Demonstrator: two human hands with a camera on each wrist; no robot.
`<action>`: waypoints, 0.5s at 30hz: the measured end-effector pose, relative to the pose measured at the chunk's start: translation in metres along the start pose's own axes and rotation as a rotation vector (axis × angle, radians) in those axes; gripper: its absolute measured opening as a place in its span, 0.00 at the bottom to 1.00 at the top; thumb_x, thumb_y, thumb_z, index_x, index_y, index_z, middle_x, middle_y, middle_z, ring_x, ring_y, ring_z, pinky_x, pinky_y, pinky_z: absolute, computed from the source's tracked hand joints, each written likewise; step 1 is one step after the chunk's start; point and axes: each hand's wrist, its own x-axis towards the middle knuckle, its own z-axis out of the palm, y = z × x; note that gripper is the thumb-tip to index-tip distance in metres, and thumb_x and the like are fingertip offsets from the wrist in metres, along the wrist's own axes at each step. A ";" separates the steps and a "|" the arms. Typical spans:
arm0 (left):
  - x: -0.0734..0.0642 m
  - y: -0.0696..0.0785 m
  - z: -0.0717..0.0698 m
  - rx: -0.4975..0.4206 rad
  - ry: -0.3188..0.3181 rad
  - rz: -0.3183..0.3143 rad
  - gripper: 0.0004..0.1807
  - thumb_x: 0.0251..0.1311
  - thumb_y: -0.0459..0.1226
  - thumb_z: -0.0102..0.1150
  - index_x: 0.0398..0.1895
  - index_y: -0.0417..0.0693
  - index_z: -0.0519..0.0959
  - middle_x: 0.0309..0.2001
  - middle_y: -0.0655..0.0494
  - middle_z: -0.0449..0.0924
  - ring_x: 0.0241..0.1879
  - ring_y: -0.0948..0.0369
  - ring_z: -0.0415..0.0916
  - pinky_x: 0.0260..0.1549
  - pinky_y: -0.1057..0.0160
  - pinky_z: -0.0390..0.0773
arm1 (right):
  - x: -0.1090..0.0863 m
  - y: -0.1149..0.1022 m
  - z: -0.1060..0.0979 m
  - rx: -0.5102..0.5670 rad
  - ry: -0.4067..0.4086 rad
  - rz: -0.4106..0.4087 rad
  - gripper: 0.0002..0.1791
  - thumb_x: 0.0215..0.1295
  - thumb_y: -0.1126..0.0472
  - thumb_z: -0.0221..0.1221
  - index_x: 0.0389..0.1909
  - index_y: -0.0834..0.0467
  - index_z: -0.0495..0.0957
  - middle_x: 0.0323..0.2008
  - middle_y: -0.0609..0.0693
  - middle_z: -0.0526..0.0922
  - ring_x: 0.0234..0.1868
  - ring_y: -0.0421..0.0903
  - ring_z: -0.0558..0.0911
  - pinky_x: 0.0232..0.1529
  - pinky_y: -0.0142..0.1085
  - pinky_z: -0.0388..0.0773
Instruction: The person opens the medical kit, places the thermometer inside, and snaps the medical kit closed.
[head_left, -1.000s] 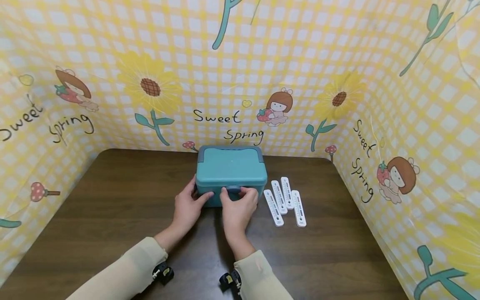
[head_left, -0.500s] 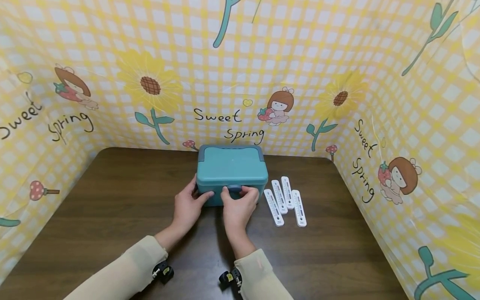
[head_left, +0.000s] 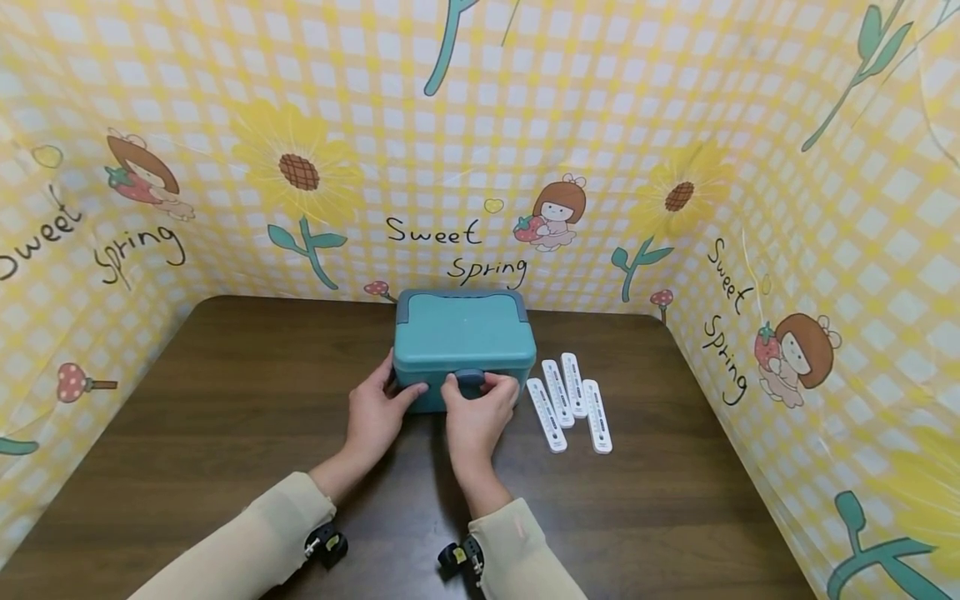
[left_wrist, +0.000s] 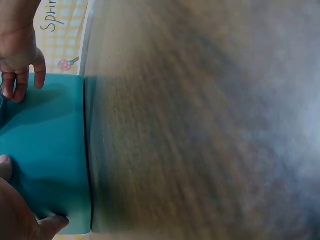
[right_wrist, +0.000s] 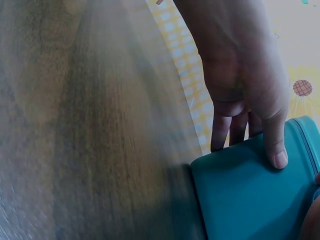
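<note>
A teal box (head_left: 465, 329) with a closed lid and grey-blue corner bands stands at the back of the brown table. My left hand (head_left: 375, 412) grips its left side, thumb on the front wall and the other fingers around the side, as the right wrist view shows of the left hand (right_wrist: 245, 85). On the box's front sits a dark blue latch (head_left: 470, 378). My right hand (head_left: 477, 421) pinches this latch, with the thumb at its left end and a finger at its right. The left wrist view shows the right hand (left_wrist: 20, 55) at the front wall.
Several slim white strips (head_left: 597, 417) with dark printed marks lie on the table (head_left: 225, 400), just right of the box. Behind the box and along both sides rises a yellow checked cloth (head_left: 442, 150) with flower prints. Each sleeve carries a small black camera (head_left: 326, 546).
</note>
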 end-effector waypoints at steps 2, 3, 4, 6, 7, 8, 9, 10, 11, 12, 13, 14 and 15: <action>0.000 0.001 0.000 0.003 -0.003 0.000 0.45 0.59 0.44 0.74 0.78 0.50 0.63 0.72 0.47 0.69 0.65 0.50 0.75 0.56 0.51 0.82 | 0.000 -0.002 0.000 -0.008 0.003 0.010 0.28 0.49 0.51 0.78 0.42 0.52 0.69 0.41 0.48 0.71 0.42 0.47 0.71 0.43 0.40 0.69; 0.000 0.001 -0.001 0.005 -0.006 -0.001 0.45 0.59 0.44 0.74 0.78 0.49 0.62 0.72 0.47 0.69 0.65 0.50 0.75 0.56 0.51 0.82 | 0.000 -0.003 0.000 -0.013 0.004 0.016 0.28 0.49 0.51 0.77 0.42 0.51 0.69 0.41 0.47 0.71 0.42 0.47 0.71 0.43 0.41 0.69; 0.000 0.002 -0.001 0.009 -0.008 -0.005 0.45 0.59 0.44 0.74 0.78 0.49 0.63 0.73 0.47 0.69 0.65 0.50 0.75 0.56 0.51 0.81 | -0.001 -0.004 0.000 -0.019 0.005 0.019 0.28 0.49 0.51 0.77 0.42 0.51 0.69 0.41 0.47 0.71 0.42 0.47 0.71 0.43 0.41 0.69; 0.000 0.002 -0.002 0.016 -0.012 -0.007 0.45 0.60 0.45 0.74 0.78 0.48 0.63 0.73 0.47 0.69 0.65 0.49 0.75 0.56 0.51 0.81 | -0.001 -0.005 -0.001 -0.028 0.004 0.025 0.28 0.48 0.50 0.77 0.42 0.51 0.69 0.40 0.46 0.71 0.42 0.47 0.71 0.43 0.41 0.69; 0.000 0.002 -0.003 0.021 -0.014 -0.007 0.45 0.60 0.45 0.74 0.78 0.48 0.63 0.73 0.46 0.69 0.65 0.49 0.75 0.56 0.50 0.81 | -0.001 -0.006 -0.001 -0.033 0.005 0.027 0.28 0.48 0.50 0.77 0.42 0.51 0.69 0.40 0.46 0.71 0.42 0.47 0.70 0.43 0.41 0.69; 0.000 0.003 -0.003 0.024 -0.016 -0.007 0.45 0.60 0.45 0.74 0.78 0.48 0.63 0.72 0.46 0.69 0.65 0.49 0.75 0.56 0.50 0.81 | -0.001 -0.006 -0.001 -0.036 0.005 0.028 0.28 0.48 0.50 0.77 0.42 0.51 0.69 0.40 0.46 0.71 0.42 0.47 0.70 0.43 0.41 0.69; 0.000 0.002 -0.004 0.029 -0.018 -0.007 0.45 0.60 0.46 0.74 0.78 0.49 0.63 0.72 0.47 0.69 0.65 0.50 0.75 0.56 0.51 0.82 | -0.001 -0.007 -0.001 -0.039 0.004 0.030 0.28 0.48 0.50 0.77 0.42 0.51 0.69 0.40 0.46 0.71 0.42 0.47 0.70 0.43 0.41 0.69; 0.001 0.002 -0.004 0.029 -0.020 -0.007 0.45 0.60 0.46 0.74 0.78 0.49 0.63 0.72 0.47 0.69 0.65 0.50 0.75 0.56 0.51 0.82 | -0.001 -0.007 -0.001 -0.042 0.002 0.034 0.28 0.48 0.50 0.77 0.42 0.50 0.69 0.40 0.46 0.71 0.42 0.47 0.70 0.43 0.41 0.69; 0.001 0.002 -0.004 0.029 -0.021 -0.008 0.45 0.60 0.46 0.74 0.78 0.49 0.63 0.72 0.47 0.69 0.65 0.50 0.76 0.55 0.51 0.82 | -0.001 -0.008 -0.002 -0.044 0.001 0.038 0.28 0.48 0.50 0.77 0.42 0.51 0.69 0.40 0.46 0.71 0.42 0.47 0.71 0.43 0.41 0.69; 0.001 0.002 -0.004 0.030 -0.022 -0.008 0.45 0.60 0.45 0.74 0.78 0.49 0.63 0.72 0.47 0.69 0.64 0.51 0.76 0.55 0.51 0.82 | -0.001 -0.008 -0.002 -0.046 -0.001 0.042 0.28 0.49 0.50 0.77 0.42 0.51 0.69 0.40 0.47 0.71 0.42 0.47 0.70 0.43 0.41 0.69; 0.001 0.002 -0.004 0.032 -0.023 -0.010 0.45 0.60 0.45 0.74 0.78 0.49 0.63 0.72 0.47 0.69 0.64 0.51 0.76 0.55 0.52 0.82 | -0.001 -0.009 -0.002 -0.050 -0.001 0.044 0.28 0.49 0.50 0.77 0.42 0.50 0.69 0.40 0.46 0.71 0.42 0.47 0.70 0.43 0.41 0.69; 0.001 0.002 -0.004 0.033 -0.024 -0.009 0.45 0.60 0.45 0.74 0.78 0.49 0.63 0.72 0.46 0.69 0.64 0.51 0.76 0.55 0.52 0.82 | -0.001 -0.010 -0.002 -0.054 0.000 0.044 0.28 0.49 0.50 0.76 0.42 0.50 0.68 0.40 0.46 0.71 0.42 0.47 0.70 0.43 0.40 0.69; 0.001 0.002 -0.004 0.032 -0.023 -0.011 0.45 0.60 0.45 0.74 0.78 0.49 0.63 0.72 0.46 0.69 0.64 0.51 0.76 0.55 0.52 0.82 | -0.001 -0.011 -0.003 -0.055 0.000 0.041 0.28 0.49 0.50 0.76 0.42 0.50 0.68 0.40 0.46 0.70 0.42 0.47 0.70 0.43 0.40 0.69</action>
